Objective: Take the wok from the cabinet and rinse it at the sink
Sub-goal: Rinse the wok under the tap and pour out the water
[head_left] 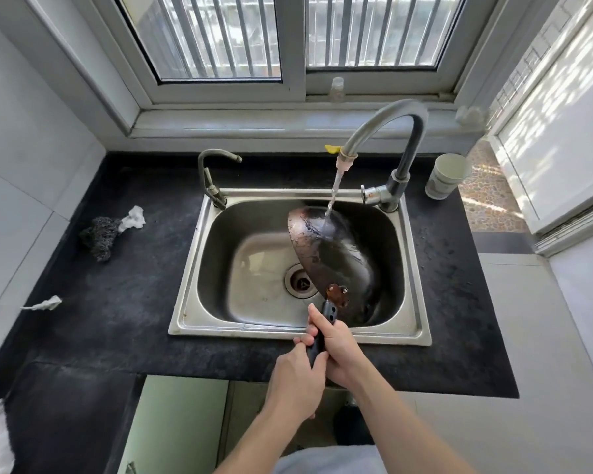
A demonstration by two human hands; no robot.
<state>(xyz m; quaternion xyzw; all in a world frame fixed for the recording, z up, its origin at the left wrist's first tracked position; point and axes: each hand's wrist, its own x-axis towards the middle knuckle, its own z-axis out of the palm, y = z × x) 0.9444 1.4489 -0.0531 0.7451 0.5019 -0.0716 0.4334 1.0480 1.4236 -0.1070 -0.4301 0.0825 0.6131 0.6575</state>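
Both hands wrap the wok handle (pixel 322 331): right hand (pixel 336 347) curled round it higher up, left hand (pixel 297 381) clasped round its near end, fingers fully closed on it. Wok (pixel 336 254) is tilted on edge inside the sink (pixel 192 268), right half of basin, just right of the drain (pixel 300 280). Water stream (pixel 332 196) from the tall faucet (pixel 391 121) hits the wok's far part. Small tap (pixel 213 172) at far-left sink corner. Paper cup (pixel 447 176) on counter (pixel 117 302) far right; steel scrubber (pixel 100 236) and white rag (pixel 132 217) left.
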